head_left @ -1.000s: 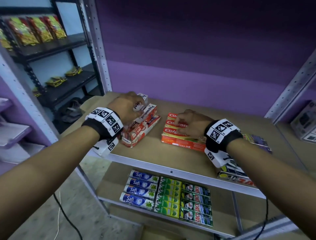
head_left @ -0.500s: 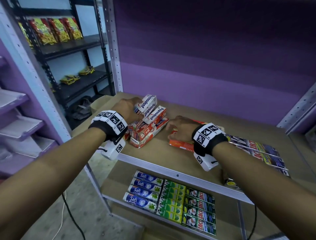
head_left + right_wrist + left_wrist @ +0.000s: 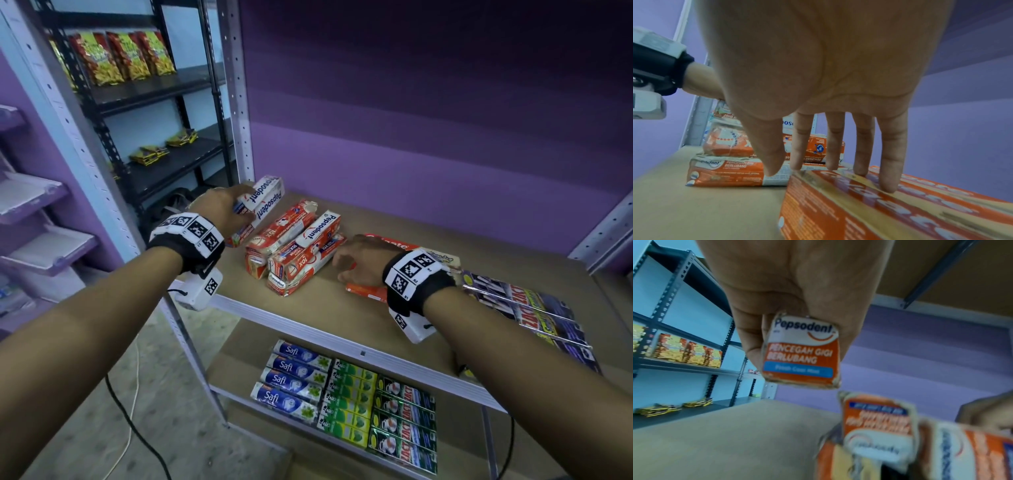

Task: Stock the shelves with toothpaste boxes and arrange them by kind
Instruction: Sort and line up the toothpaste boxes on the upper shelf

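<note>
On the far left, behind the purple shelf unit, a black rack (image 3: pixel 161 85) holds red and yellow snack bags (image 3: pixel 120 56). Left of the Pepsodent pile (image 3: pixel 294 246), the left hand (image 3: pixel 219 212) is curled around one Pepsodent box (image 3: pixel 262 202) and holds it up off the brown shelf (image 3: pixel 342 308). In the left wrist view the end of this box (image 3: pixel 800 352) sits between the thumb and the fingers. The pile lies on the shelf, with the boxes stacked and crooked. Just right of the pile, the right hand (image 3: pixel 359 262) is spread flat with straight fingers (image 3: pixel 891 162). The fingertips press on top of the Colgate boxes (image 3: pixel 890 203), and the hand grips nothing. The Colgate boxes lie flat just beside the pile. Farther right of the pile, dark Zact boxes (image 3: pixel 527 305) lie in a row near the shelf's front edge. On the lower shelf, below the pile, blue Safi boxes (image 3: pixel 294 377), green boxes (image 3: pixel 346 401) and more dark Zact boxes (image 3: pixel 404 425) sit in neat rows side by side.
</note>
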`<state>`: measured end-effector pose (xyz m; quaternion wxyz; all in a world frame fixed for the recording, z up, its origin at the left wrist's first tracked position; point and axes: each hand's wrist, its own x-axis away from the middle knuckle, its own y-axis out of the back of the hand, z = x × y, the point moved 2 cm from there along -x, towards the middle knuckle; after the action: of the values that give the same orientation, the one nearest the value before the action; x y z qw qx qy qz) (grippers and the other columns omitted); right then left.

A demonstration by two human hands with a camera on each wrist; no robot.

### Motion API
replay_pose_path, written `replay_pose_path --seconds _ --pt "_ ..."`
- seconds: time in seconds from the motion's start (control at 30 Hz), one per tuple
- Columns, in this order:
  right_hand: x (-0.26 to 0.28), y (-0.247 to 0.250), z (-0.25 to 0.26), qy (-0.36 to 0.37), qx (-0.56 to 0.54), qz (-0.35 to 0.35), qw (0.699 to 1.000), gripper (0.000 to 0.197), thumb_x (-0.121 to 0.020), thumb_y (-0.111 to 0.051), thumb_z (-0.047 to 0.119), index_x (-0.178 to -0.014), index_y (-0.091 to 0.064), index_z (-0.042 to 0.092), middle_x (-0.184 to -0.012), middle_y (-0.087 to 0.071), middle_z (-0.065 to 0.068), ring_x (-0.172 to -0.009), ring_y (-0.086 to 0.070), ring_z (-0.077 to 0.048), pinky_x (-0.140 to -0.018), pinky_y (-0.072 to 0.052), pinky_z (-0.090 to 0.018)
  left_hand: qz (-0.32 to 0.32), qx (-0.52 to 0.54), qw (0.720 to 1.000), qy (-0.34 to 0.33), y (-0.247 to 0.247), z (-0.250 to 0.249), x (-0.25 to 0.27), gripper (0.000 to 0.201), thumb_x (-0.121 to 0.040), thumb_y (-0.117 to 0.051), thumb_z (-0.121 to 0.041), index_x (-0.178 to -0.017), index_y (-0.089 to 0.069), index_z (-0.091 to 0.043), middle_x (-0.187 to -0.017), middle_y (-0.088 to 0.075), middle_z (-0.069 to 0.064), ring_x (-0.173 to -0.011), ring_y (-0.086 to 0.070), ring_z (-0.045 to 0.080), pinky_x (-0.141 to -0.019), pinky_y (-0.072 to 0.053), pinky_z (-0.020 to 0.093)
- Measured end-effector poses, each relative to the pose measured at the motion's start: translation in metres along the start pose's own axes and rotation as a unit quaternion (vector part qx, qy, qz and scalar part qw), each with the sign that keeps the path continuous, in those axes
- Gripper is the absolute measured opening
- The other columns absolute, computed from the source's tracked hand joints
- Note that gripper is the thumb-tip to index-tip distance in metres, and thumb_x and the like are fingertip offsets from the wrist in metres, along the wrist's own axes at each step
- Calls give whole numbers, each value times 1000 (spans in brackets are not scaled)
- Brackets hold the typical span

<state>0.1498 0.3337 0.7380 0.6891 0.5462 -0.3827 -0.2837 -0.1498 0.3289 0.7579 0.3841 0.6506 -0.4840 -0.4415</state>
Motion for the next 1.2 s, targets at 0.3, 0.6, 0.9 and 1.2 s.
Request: replay_pose_path --seconds 0.3,0.6,0.9,1.2 --pt "-17 -23 32 -19 58 73 995 50 -70 -77 55 -108 -65 23 -103 -66 2 -89 -64 -20 -81 -57 -35 36 -70 997 10 -45 33 9 54 -87 -66 -39 -138 -49 -31 -120 -67 14 -101 -66 30 -79 -52 32" --pt "-36 -21 54 -24 115 122 986 71 -67 -86 50 -117 -59 8 -95 -56 -4 -84 -57 -23 -68 -46 -33 64 -57 996 11 -59 34 22 59 -87 -63 -46 -142 -46 -31 -121 -60 16 -107 -60 34 -90 -49 35" --pt "-30 -23 55 -29 126 120 984 74 -70 -85 46 -125 -57 5 -111 -62 -8 -87 -55 -23 -73 -48 -33 55 -3 998 7 -32 6 9 32 -93 -54 -21 -124 -61 -21 -119 -68 5 -103 -64 25 -91 -51 33" --pt "-19 -16 56 -20 123 126 984 70 -79 -79 45 -130 -55 4 -124 -61 -10 -110 -61 -27 -94 -53 -39 121 38 992 5 -28 -34 1 62 -77 -65 -66 -129 -53 -34 -117 -67 -3 -102 -62 20 -85 -48 28"
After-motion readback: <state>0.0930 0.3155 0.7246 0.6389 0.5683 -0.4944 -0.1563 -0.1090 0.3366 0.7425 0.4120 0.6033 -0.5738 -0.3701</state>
